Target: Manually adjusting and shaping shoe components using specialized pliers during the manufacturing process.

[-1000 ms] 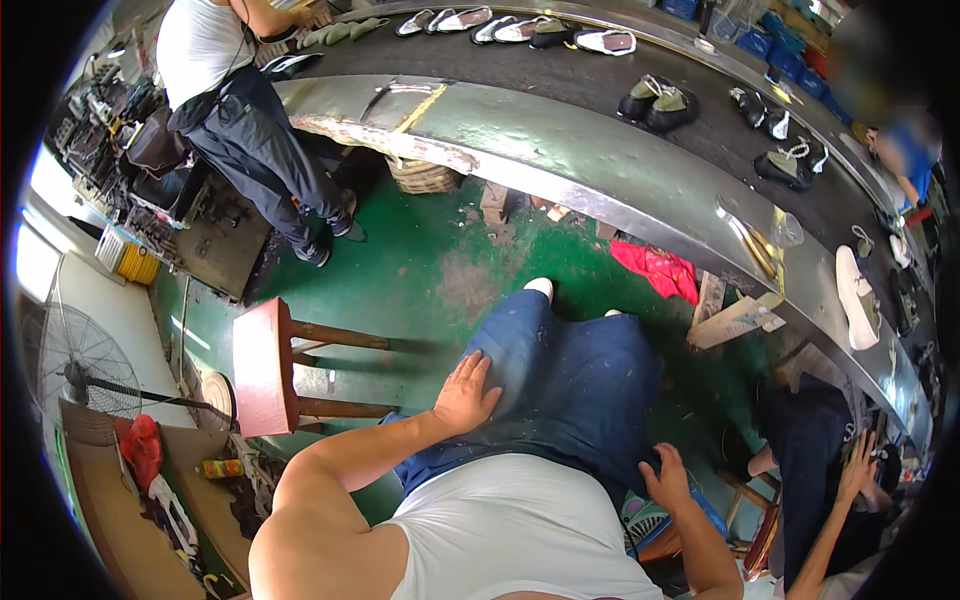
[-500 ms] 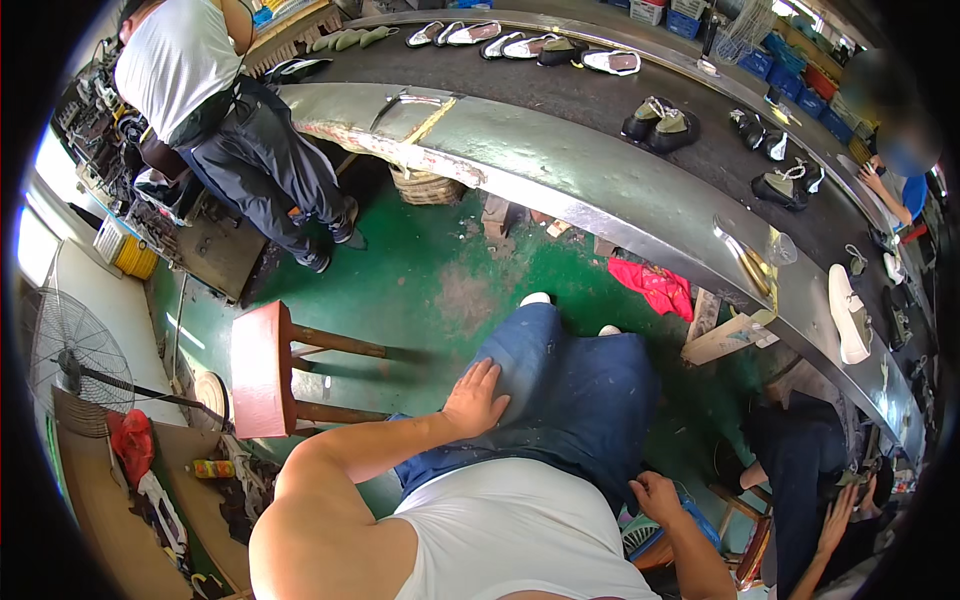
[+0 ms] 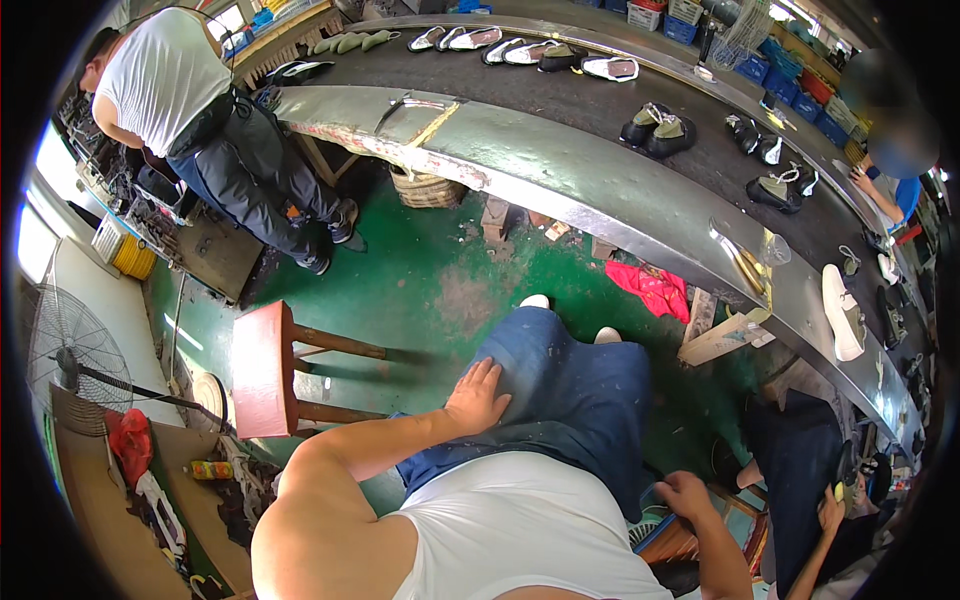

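Note:
My left hand (image 3: 478, 397) lies flat on the left thigh of my blue trousers (image 3: 540, 370), fingers stretched out, holding nothing. Beside my right hip, my right hand (image 3: 685, 494) is apart from the trousers. Its fingers bend downward and are partly hidden, so their grip cannot be made out. Just below it are a brown wooden seat (image 3: 668, 540) and a pale green ribbed thing (image 3: 643, 530), partly covered by my body. A reddish wooden stool (image 3: 265, 370) stands to my left.
Ahead curves a metal-edged workbench (image 3: 560, 150) with a dark belt carrying several shoes; a cream shoe (image 3: 842, 315) sits on its near edge. A person (image 3: 165, 85) bends over equipment at far left. Another person's hand (image 3: 830, 510) is close on my right. A fan (image 3: 70, 350) stands left.
My right hand has moved right and slightly up, away from the trousers. My left hand stays put. The person at far left has leaned further left; the hand at right has shifted.

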The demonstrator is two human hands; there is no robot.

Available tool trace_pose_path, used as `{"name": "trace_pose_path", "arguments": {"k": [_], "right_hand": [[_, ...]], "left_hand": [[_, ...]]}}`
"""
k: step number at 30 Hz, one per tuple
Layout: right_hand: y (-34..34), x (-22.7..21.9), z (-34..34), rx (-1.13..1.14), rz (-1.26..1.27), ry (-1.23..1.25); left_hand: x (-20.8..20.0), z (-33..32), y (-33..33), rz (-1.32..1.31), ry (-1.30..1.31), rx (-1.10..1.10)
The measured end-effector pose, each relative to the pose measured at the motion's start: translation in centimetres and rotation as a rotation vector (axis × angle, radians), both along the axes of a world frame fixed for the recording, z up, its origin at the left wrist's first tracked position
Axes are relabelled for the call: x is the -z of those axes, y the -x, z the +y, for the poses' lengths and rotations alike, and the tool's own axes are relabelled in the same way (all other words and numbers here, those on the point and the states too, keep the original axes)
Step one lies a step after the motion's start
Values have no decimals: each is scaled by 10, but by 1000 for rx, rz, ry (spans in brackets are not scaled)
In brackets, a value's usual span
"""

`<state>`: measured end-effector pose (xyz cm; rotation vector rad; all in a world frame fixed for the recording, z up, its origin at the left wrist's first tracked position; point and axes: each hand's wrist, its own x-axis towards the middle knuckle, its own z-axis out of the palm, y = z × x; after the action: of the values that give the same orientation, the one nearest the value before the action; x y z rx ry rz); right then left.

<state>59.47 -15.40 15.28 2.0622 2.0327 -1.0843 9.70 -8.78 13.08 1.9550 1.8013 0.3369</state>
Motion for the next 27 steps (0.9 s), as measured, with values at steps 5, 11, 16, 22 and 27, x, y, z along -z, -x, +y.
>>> {"name": "trace_pose_path", "arguments": {"k": [5, 11, 16, 22, 27], "right_hand": [[-126, 39, -84, 304, -241, -256], [-108, 35, -174, 956, 82, 55], [-148, 69, -217, 880, 53, -126], [-149, 61, -221, 1176, -169, 187], [-143, 34, -212, 1452, -25, 381]], "left_hand": [[-2, 0, -1, 20, -6, 14], [-5, 3, -4, 15, -19, 25], [0, 6, -3, 18, 22, 77], [4, 6, 1, 3, 47, 35], [8, 7, 5, -50, -18, 75]]}}
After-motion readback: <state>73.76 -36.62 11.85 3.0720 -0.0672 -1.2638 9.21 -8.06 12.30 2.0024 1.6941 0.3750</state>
